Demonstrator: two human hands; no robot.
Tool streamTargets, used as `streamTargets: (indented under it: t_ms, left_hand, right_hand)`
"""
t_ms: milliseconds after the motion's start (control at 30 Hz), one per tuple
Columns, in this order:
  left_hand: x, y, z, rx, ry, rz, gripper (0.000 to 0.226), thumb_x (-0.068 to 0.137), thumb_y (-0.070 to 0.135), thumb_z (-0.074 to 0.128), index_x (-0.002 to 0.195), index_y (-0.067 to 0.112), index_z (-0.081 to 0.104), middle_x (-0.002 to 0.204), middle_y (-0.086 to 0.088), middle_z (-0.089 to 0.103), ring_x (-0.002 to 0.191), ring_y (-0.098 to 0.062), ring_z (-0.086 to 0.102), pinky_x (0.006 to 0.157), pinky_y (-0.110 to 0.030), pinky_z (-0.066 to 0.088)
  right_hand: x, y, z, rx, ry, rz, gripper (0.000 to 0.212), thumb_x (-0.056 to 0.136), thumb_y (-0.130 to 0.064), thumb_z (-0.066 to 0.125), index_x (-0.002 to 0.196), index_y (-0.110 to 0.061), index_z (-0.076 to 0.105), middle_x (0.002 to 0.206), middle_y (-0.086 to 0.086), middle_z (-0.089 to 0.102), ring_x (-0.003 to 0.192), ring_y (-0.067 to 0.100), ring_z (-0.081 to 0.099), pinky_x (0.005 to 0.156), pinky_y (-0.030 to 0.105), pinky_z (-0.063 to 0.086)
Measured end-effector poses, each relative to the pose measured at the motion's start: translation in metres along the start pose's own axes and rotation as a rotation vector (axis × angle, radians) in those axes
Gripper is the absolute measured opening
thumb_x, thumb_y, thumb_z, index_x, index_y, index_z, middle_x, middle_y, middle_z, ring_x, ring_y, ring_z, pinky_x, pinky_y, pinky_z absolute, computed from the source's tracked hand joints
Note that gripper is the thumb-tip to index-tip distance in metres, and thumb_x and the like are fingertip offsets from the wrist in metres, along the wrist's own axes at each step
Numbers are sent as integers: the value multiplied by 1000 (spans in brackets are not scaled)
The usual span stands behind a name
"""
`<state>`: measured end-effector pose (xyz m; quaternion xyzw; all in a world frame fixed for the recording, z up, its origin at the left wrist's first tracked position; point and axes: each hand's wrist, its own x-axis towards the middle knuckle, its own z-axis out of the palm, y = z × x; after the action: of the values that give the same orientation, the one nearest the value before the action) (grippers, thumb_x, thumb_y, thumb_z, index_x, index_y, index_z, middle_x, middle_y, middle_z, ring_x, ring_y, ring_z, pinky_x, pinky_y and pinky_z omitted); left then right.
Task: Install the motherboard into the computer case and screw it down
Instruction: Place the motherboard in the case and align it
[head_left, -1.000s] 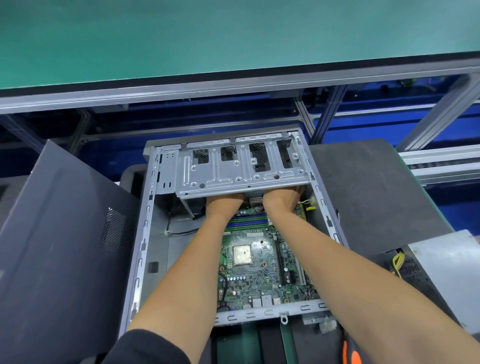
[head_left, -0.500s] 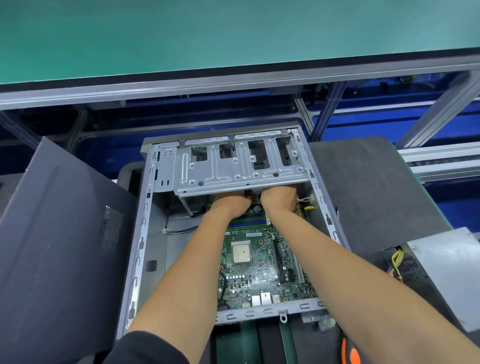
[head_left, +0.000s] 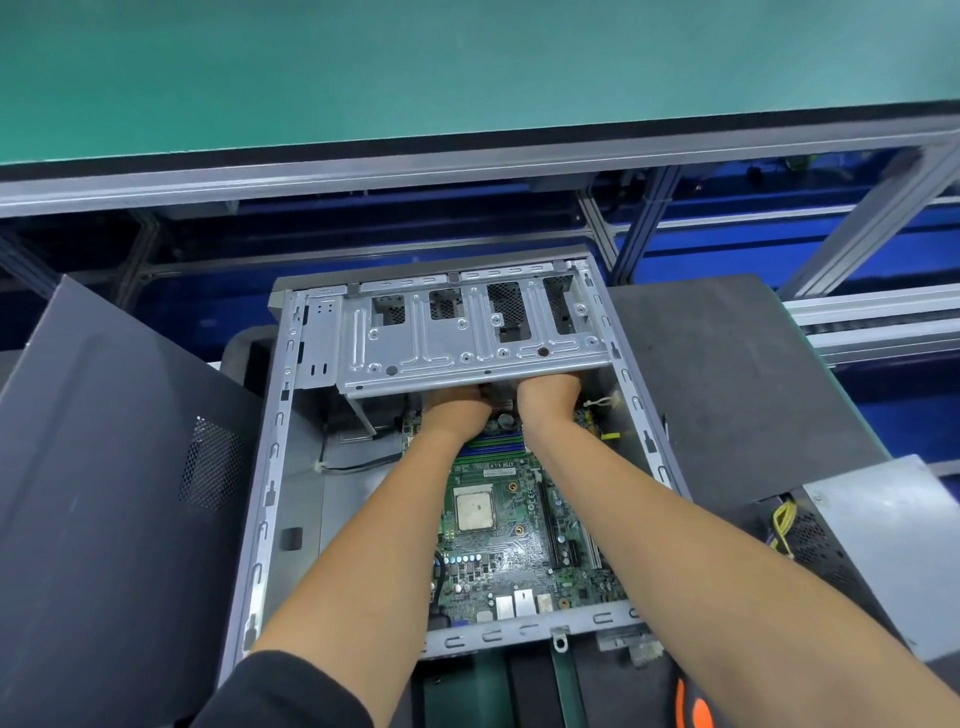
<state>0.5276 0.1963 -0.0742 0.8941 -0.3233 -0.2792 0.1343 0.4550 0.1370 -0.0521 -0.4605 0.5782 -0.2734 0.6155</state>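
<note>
Bright, even overhead light, with soft shadow under the drive cage (head_left: 470, 338) where the fingers vanish. The bench (head_left: 467, 67) edge bows from wide-angle distortion. Centre is fairly sharp; corners and near forearms look soft. No harsh glare.

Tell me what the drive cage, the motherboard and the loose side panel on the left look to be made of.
Drive cage: bare sheet metal, probably steel; dull silver, with stamped ribs and punched holes.
Motherboard: green circuit board, likely fibreglass laminate, with a glossy coating, carrying plastic slots and metal parts.
Side panel: seemingly sheet metal painted matt dark grey, with a perforated vent patch.
</note>
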Motion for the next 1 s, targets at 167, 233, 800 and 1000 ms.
streamTargets:
  t_ms: [167,233,800,1000]
  left_hand:
    - [6,-7,-2,-38,21,-172,23,98,9,35,80,14,49,90,-6,49,83,-20,45,76,-30,35]
    - [9,-12,-3,-12,33,-190,23,99,6,35,99,7,58,108,-11,56,101,-26,52,85,-32,39]
    - [-34,1,-36,-281,-629,246,19,92,13,53,76,7,58,53,-2,65,44,-12,59,43,-20,43]
    - [-50,0,-32,-219,-798,260,27,94,14,58,69,4,57,57,-5,67,48,-14,60,48,-21,48]
  right_hand:
    - [3,3,-1,-358,-115,-55,36,93,-5,48,66,-25,37,69,-6,41,69,13,43,64,23,38]
    - [2,7,0,-439,-165,-127,37,92,-6,52,62,-22,37,61,-6,38,56,10,38,51,20,32]
    - [-10,-7,-15,-1008,-204,-293,27,93,-15,47,67,-17,48,83,2,58,90,26,59,51,19,33]
    - [-23,-18,-31,-1144,-347,-334,23,87,-10,50,64,-7,47,66,7,53,66,26,53,60,26,41]
